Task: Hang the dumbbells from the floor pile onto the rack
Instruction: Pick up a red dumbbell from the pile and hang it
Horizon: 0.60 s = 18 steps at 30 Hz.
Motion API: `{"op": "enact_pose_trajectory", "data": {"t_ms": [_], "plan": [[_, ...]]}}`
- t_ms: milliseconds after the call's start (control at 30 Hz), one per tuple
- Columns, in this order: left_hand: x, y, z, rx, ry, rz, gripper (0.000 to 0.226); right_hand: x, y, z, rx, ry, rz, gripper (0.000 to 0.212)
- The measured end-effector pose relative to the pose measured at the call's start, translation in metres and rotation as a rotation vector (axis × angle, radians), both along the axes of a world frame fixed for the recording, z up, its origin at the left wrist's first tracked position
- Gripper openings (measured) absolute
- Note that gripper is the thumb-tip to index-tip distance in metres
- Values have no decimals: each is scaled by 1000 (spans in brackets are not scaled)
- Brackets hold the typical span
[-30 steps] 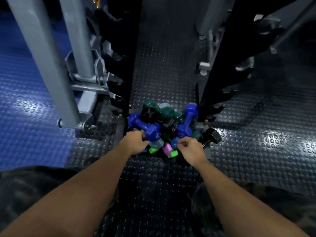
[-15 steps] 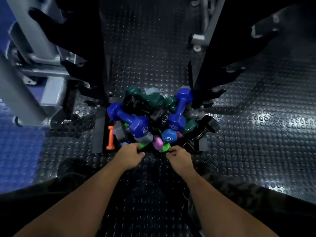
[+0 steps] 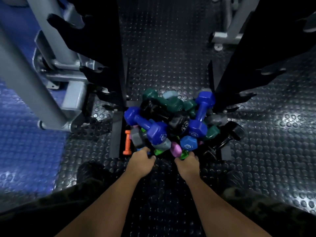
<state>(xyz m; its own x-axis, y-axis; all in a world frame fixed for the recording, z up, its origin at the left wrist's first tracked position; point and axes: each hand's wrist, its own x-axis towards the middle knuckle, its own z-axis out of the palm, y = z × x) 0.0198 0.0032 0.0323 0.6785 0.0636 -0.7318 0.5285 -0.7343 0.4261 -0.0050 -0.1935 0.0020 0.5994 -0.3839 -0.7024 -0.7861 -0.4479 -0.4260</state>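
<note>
Rack (image 3: 102, 53) first: black uprights w/ empty side pegs stand well beyond the fingers on both sides, nothing hung yet, so task looks barely begun. Studded rubber floor (image 3: 171, 48) runs between them. The dumbbell pile (image 3: 171, 122) sits on the floor btwn the rack feet, just past both sets of fingertips: two big blue ones on top, dark green and black behind, greys and a pink lower down. A sec ago both hands were up on the pile's near face; now they've drawn back to its near bottom edge. Left hand (image 3: 141, 162) has fingers curled down at a small light-blue dumbbell end (image 3: 141, 150) poking out just beyond its knuckles; whether it truly clamps it, can't tell, fingertips hidden. Right hand (image 3: 187, 164) has fingers curled round the green dumbbell (image 3: 184, 153) at the pile's edge, which shows just above the knuckles. An orange dumbbell (image 3: 127, 141) lies alone, left of the left fingers, not touched. My read: picks made, low small ones, so pulling them out may shift the heavy blues resting above.
</note>
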Motion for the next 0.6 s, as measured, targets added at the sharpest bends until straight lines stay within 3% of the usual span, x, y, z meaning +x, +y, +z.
{"op": "enact_pose_trajectory", "data": {"t_ms": [200, 333, 500, 600], "plan": [[9, 12, 9, 47, -57, 179, 16, 8, 30, 9, 100, -20, -262, 39], [11, 23, 18, 101, -109, 336, 12, 5, 28, 9, 93, -25, -209, 37], [22, 44, 9, 31, -95, 501, 44, 1, 35, 2, 131, -33, -190, 51], [37, 50, 1, -218, -42, 442, 110, -1, 37, 2, 226, -10, -217, 55]]}}
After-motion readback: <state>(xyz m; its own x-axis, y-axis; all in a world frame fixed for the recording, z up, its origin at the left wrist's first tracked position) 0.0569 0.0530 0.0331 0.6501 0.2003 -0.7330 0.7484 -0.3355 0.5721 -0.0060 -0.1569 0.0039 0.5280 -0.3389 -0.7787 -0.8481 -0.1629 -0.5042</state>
